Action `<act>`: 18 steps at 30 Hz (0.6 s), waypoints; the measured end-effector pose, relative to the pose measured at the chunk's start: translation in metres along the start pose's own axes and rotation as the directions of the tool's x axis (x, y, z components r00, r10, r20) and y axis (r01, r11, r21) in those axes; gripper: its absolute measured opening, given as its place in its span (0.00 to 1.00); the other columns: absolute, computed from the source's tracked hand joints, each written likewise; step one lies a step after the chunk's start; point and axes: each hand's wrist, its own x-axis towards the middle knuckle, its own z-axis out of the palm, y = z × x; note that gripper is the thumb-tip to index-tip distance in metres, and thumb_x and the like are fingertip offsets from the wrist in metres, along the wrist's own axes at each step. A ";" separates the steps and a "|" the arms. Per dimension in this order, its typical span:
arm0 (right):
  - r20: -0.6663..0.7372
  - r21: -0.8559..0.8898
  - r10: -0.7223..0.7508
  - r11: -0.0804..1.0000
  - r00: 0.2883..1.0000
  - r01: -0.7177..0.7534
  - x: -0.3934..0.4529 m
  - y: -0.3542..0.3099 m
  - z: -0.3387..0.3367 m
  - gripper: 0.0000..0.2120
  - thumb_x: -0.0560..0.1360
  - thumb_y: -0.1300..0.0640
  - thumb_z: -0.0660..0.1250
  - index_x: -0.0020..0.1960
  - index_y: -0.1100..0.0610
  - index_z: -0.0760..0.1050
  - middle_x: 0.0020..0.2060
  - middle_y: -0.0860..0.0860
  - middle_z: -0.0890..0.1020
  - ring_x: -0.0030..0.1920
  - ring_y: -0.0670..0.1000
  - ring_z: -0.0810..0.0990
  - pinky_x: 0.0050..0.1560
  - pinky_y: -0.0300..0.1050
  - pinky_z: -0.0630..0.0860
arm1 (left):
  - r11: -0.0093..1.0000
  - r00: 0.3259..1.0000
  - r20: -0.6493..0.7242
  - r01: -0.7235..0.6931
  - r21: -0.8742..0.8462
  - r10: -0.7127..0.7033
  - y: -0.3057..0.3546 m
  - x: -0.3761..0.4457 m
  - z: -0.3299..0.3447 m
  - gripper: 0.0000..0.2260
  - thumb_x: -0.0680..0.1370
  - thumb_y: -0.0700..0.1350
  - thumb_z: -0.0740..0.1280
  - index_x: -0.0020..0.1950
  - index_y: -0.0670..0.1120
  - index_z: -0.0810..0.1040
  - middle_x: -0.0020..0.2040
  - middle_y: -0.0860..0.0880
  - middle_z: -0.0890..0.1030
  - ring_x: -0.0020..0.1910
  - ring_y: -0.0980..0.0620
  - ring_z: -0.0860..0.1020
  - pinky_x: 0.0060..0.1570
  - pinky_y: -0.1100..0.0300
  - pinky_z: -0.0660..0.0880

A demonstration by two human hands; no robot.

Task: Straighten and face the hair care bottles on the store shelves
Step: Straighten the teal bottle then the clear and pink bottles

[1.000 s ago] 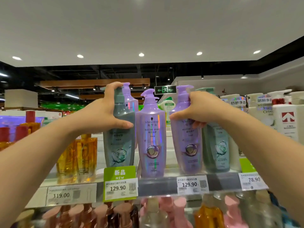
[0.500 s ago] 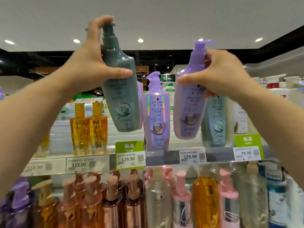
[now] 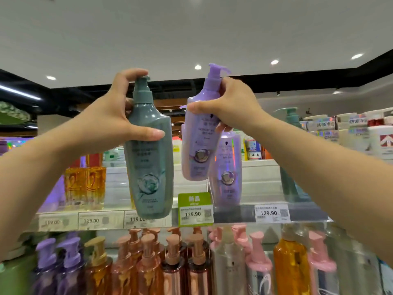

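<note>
Hanging clear of the shelf (image 3: 234,213), the teal pump bottle (image 3: 150,158) is gripped at its shoulder by the left hand (image 3: 110,122) and the purple pump bottle (image 3: 198,137) likewise by the right hand (image 3: 234,105), both judged rigid, smooth, bottom-heavy below each curled grip.

- A pale ceiling (image 3: 212,28) spans the top, set with small round recessed lights (image 3: 198,67).
- A black band (image 3: 319,79) runs beneath the ceiling edge, rising toward the right.
- A bright strip light (image 3: 19,92) glows at far left.
- A wooden panel (image 3: 168,103) shows deeper in the store (partly hidden).
- The shelf edge (image 3: 234,213) carries price tags (image 3: 271,213), one reading 129.90, and a green tag (image 3: 194,199).
</note>
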 end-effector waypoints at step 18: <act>0.278 -0.457 0.225 0.886 0.934 -0.078 0.027 0.029 0.081 0.27 0.65 0.35 0.76 0.29 0.55 0.69 0.19 0.49 0.76 0.18 0.50 0.79 0.23 0.40 0.75 | 0.998 0.995 0.100 0.011 -0.055 -0.005 0.013 -0.019 -0.011 0.47 0.55 0.64 0.81 0.68 0.73 0.59 0.52 0.50 0.81 0.48 0.59 0.83 0.38 0.69 0.78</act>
